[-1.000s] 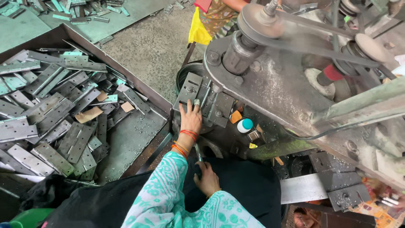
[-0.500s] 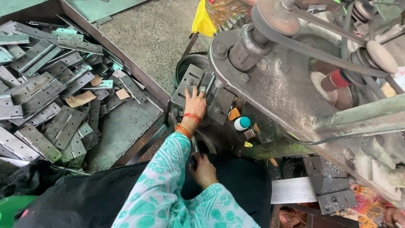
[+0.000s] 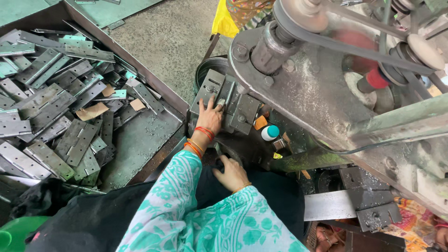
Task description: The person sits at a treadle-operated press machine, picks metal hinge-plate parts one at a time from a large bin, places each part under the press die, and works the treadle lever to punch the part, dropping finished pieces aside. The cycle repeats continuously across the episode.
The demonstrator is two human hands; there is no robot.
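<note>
Left fingers: we see them spread flat, open, pressing on a grey metal hinge plate (image 3: pixel 223 100) that stands at the machine's working face.
Left hand (image 3: pixel 210 116): it lies on that plate, with red and orange bangles (image 3: pixel 199 140) at the wrist.
Right fingers: we see them curled down around something dark and low at the machine's foot; what they grip we cannot tell.
Right hand (image 3: pixel 232 173): it sits below the left one, close to our lap, with a thin bangle at the wrist.
Sleeves: both arms wear a turquoise patterned sleeve (image 3: pixel 186 205) over dark cloth.
Beside the plate: a small white bottle with a teal cap (image 3: pixel 269 132) stands just right of it, near an orange scrap (image 3: pixel 260 122).
Machine: a heavy grey machine body (image 3: pixel 317 93) with a belt and pulley (image 3: pixel 303 9) looms above.
Left side: a shallow metal tray (image 3: pixel 140 140) holds a heap of hinges (image 3: pixel 51 107), well apart from the hands.
</note>
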